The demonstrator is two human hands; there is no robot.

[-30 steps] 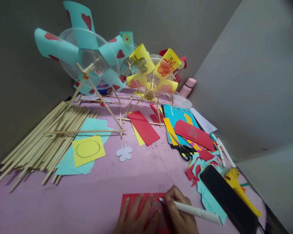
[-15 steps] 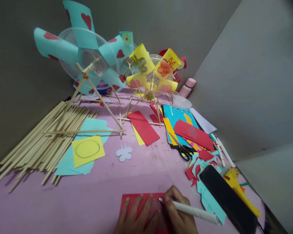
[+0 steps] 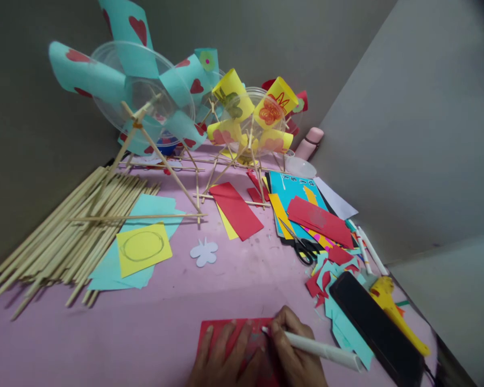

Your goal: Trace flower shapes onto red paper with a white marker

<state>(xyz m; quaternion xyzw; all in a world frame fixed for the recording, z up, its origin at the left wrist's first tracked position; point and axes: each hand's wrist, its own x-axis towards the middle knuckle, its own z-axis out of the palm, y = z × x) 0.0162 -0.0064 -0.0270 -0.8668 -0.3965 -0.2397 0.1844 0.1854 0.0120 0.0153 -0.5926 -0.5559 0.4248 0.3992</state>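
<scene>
At the bottom of the view, a sheet of red paper (image 3: pixel 212 327) lies on the pink tabletop. My left hand (image 3: pixel 226 357) rests on it with the fingers spread flat. My right hand (image 3: pixel 294 349) pinches a white marker pen (image 3: pixel 326 350), its tip down at the upper right part of the red sheet. Any mark under the tip is too small to make out. Beyond the hands lies a white butterfly-shaped paper cutout (image 3: pixel 204 252). To its left, a yellow paper square (image 3: pixel 144 249) with a drawn oval rests on light blue paper (image 3: pixel 105 271).
Wooden sticks (image 3: pixel 68 231) lie piled at left. Behind stand a blue paper wheel (image 3: pixel 143 97) and a yellow one (image 3: pixel 252 115) on stick frames. Scissors (image 3: pixel 304 250), paper scraps (image 3: pixel 322 282), a black phone (image 3: pixel 375 322) and a yellow glue gun (image 3: pixel 399 314) occupy the right side.
The view has shifted very slightly, so the wheels and sticks sit a little further left. Both hands and the marker pen stay almost in place on the red paper.
</scene>
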